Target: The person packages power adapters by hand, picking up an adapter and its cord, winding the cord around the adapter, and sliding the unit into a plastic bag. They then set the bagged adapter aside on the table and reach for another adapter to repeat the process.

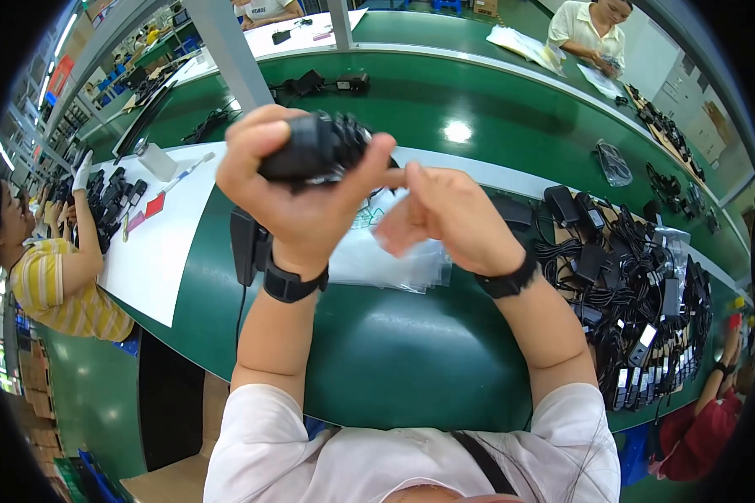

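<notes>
My left hand is raised over the bench, its fingers wrapped round a black power adapter with its cable coiled against it. Close beside it is my right hand, its thumb and a finger near my left thumb tip. Some of its fingers are smeared by motion, so whether they pinch the cable is unclear. Beneath both hands, clear plastic bags lie on the green bench.
A large pile of black adapters and cables covers the bench at right. A bagged cable lies farther back. At left stand a white bottle and a co-worker in yellow stripes. A metal post rises ahead.
</notes>
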Demonstrator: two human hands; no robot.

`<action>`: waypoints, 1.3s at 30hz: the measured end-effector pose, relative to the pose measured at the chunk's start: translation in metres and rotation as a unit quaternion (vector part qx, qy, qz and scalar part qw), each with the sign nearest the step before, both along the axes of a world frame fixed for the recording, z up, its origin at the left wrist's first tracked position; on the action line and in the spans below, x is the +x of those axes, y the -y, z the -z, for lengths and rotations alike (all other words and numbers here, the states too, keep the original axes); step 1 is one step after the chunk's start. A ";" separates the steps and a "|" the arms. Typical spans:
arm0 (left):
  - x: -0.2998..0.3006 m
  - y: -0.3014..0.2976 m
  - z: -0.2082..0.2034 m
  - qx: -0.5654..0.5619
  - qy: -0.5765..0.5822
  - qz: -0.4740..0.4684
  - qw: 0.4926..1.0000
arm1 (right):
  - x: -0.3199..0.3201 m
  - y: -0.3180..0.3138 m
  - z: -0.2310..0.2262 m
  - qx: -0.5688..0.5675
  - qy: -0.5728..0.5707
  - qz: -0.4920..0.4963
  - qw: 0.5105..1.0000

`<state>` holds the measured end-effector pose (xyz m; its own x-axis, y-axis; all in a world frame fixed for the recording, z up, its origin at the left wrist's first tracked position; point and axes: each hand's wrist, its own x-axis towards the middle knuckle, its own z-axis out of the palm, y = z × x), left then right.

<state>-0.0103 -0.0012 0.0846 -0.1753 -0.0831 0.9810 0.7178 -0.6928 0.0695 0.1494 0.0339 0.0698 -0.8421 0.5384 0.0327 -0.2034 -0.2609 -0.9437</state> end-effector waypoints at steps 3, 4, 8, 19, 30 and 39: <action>0.018 -0.002 0.008 -0.086 -0.041 0.081 0.992 | -0.007 -0.016 0.009 -0.183 -0.141 0.049 0.972; 0.025 -0.004 0.016 -0.144 0.014 0.126 0.981 | -0.005 -0.021 0.009 -0.154 -0.137 0.089 0.974; 0.050 0.009 0.013 -0.360 0.286 0.325 0.826 | 0.003 -0.026 0.004 0.060 -0.031 0.162 0.984; 0.050 0.004 0.012 -0.333 0.299 0.285 0.848 | 0.008 -0.020 0.007 0.190 -0.041 0.088 0.977; 0.041 0.007 0.012 -0.306 0.213 0.296 0.879 | 0.019 -0.034 0.002 0.289 -0.082 -0.006 0.954; 0.041 0.015 0.022 -0.341 0.219 0.501 0.765 | 0.014 -0.004 -0.005 0.521 -0.071 0.281 0.803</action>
